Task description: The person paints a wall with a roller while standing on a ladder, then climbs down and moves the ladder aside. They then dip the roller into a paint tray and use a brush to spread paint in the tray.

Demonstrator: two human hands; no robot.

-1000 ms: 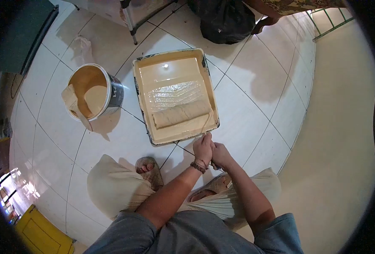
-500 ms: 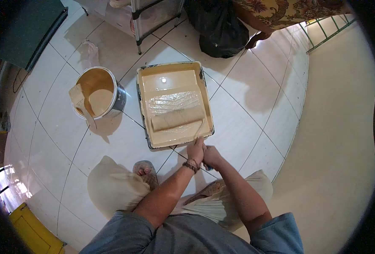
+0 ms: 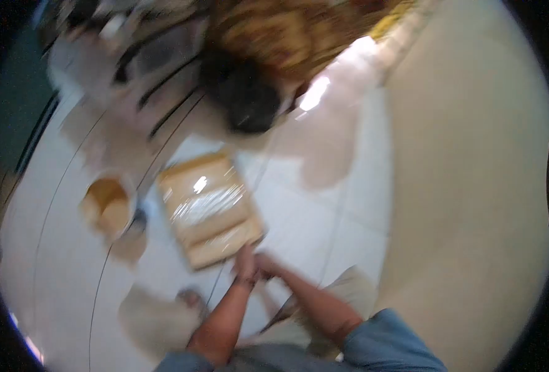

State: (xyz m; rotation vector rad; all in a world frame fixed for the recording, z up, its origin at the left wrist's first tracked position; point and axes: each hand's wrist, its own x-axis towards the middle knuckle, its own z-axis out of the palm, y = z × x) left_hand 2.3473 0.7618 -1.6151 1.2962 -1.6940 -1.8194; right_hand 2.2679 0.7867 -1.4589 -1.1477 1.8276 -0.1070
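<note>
Motion smears the whole view. A paint tray (image 3: pixel 209 208) with cream paint lies on the tiled floor, a paint roller (image 3: pixel 215 227) resting across its lower half. At the tray's near right corner, my left hand (image 3: pixel 245 263) and my right hand (image 3: pixel 267 265) are together, closed round the roller's handle, which they mostly hide. Left of the tray stands an open paint bucket (image 3: pixel 129 208) with cream paint inside. A blurred brush (image 3: pixel 90 209) lies at the bucket's left rim.
A black bag (image 3: pixel 246 99) sits beyond the tray, beside floral-covered furniture (image 3: pixel 274 37). A blurred rack (image 3: pixel 163 56) is at the upper left. A cream wall (image 3: pixel 466 186) runs down the right side. My knees are on both sides of my arms.
The view has turned and shifted, so the tray, bucket and hands appear lower and further left. The picture has become blurred. Both hands are still together at the roller handle.
</note>
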